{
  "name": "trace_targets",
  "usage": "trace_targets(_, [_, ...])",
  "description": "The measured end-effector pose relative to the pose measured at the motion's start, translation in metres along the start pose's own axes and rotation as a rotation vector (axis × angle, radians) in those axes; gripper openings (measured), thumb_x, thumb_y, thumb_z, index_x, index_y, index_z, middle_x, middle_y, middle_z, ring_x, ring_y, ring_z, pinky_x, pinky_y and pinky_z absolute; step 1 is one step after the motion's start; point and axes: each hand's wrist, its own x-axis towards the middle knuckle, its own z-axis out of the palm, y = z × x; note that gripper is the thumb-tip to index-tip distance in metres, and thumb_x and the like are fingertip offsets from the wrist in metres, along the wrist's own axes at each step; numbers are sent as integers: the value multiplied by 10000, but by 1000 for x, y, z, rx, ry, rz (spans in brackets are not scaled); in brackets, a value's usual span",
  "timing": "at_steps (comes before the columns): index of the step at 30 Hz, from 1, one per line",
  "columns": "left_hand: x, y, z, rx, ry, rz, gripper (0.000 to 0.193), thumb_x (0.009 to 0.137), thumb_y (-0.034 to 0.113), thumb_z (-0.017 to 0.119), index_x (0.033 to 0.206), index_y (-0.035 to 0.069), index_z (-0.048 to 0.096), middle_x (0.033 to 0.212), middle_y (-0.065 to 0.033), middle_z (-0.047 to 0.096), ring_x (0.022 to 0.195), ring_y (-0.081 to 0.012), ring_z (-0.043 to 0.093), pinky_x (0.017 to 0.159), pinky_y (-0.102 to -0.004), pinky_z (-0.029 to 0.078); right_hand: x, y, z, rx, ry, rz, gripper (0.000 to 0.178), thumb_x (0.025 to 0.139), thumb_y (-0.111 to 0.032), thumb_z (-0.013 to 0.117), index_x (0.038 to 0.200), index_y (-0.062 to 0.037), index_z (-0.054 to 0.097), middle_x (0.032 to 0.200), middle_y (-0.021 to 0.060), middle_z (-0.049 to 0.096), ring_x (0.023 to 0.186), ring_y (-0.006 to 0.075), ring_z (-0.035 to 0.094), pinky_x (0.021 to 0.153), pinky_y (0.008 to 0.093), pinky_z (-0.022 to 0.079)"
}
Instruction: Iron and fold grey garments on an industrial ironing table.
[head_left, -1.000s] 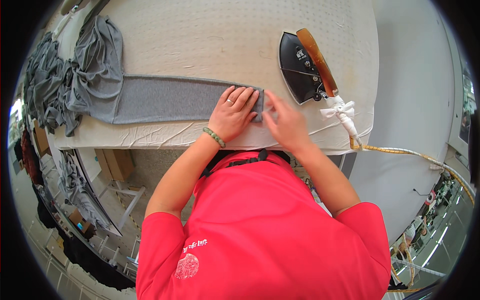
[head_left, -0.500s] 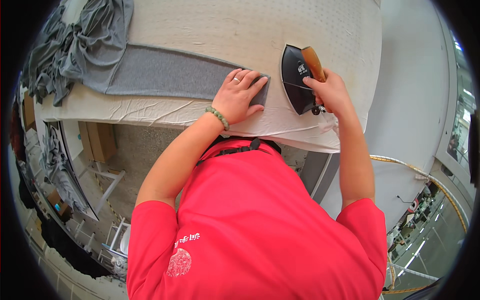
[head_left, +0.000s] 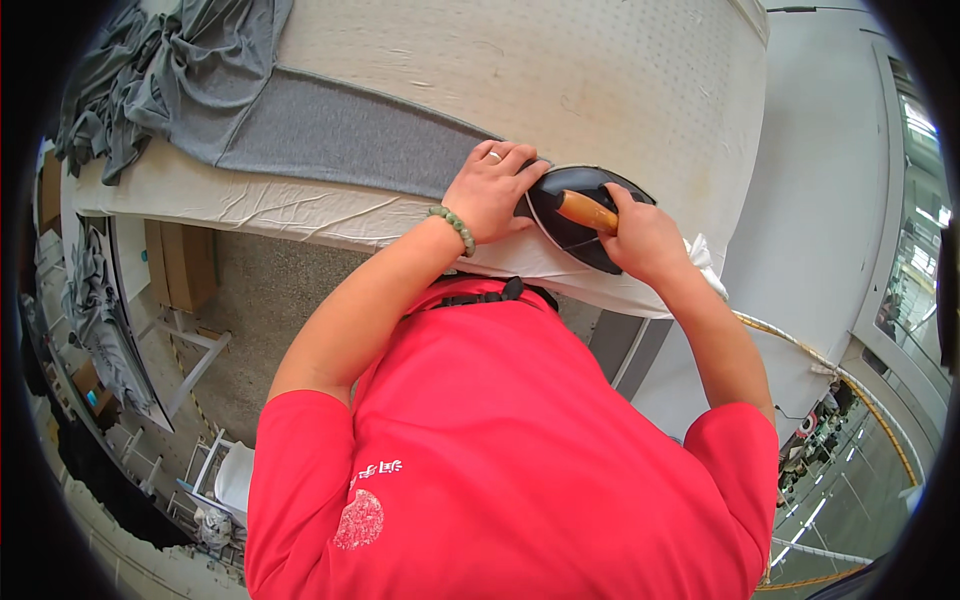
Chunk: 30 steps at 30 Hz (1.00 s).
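A grey knit garment (head_left: 215, 75) lies bunched on the left of the padded table (head_left: 560, 80), with one long sleeve (head_left: 345, 130) stretched flat to the right. My left hand (head_left: 492, 195) rests over the sleeve's end, fingers laid out and pointing away from me. Just to its right is a black iron (head_left: 570, 182), its edge by my fingertips and the sleeve end. My right hand (head_left: 645, 235) is wrapped round the iron's wooden handle (head_left: 587, 212). The contact between the iron and the cloth is hidden.
Below the table's front edge, a brown carton (head_left: 182, 265) stands at the left. A white rack (head_left: 110, 330) carrying grey clothing is at the far left. White and yellow hoses (head_left: 850, 385) curve along the right side. Pale fabric (head_left: 705, 260) hangs at the table's right front corner.
The iron has turned and moved left, toward my left hand, and now sits against the sleeve's end. My left hand stays on the sleeve. The view has shifted slightly.
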Motion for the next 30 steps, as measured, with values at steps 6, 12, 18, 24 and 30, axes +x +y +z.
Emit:
trace_targets(6, [15, -10, -22, -107, -155, 8, 604, 901, 149, 659, 1491, 50, 571, 1395, -161, 642, 1337, -360, 586, 1179, -476, 434, 5, -20, 4, 6, -64, -118, 490, 895, -233, 755, 1309, -16, 607, 904, 233, 765, 851, 428, 757, 762, 534, 604])
trace_targets(12, [0, -19, -20, -211, 41, -5, 525, 916, 39, 585, 1439, 3, 590, 1359, -184, 662, 1255, -381, 633, 1076, -464, 524, 29, -29, 0, 30, 35, -22, 405, 922, -286, 754, 1210, -25, 644, 874, 233, 763, 833, 435, 756, 743, 542, 604])
trace_targets(18, [-40, -75, -42, 272, 305, 9, 391, 939, 187, 682, 1307, 57, 707, 1321, -102, 663, 1274, -268, 608, 1119, -445, 434, 57, -38, -16, 48, 91, -63, 366, 973, -337, 737, 1163, -34, 658, 902, 222, 769, 872, 431, 751, 771, 537, 591])
trace_targets(24, [-72, -159, -112, 537, 386, -112, 363, 941, 215, 700, 1285, 104, 732, 1297, -49, 676, 1159, -231, 635, 948, -413, 475, 114, -121, -29, 45, 53, -123, 373, 989, -369, 721, 1134, -29, 677, 918, 221, 772, 887, 432, 750, 785, 533, 591])
trace_targets(30, [-95, -229, -166, 581, 444, -190, 349, 924, 199, 716, 1254, 91, 743, 1284, -48, 702, 1042, -230, 677, 846, -390, 524, 178, -226, -58, 42, -17, -109, 402, 1005, -405, 706, 1156, -33, 694, 1000, 228, 779, 964, 432, 745, 838, 532, 580])
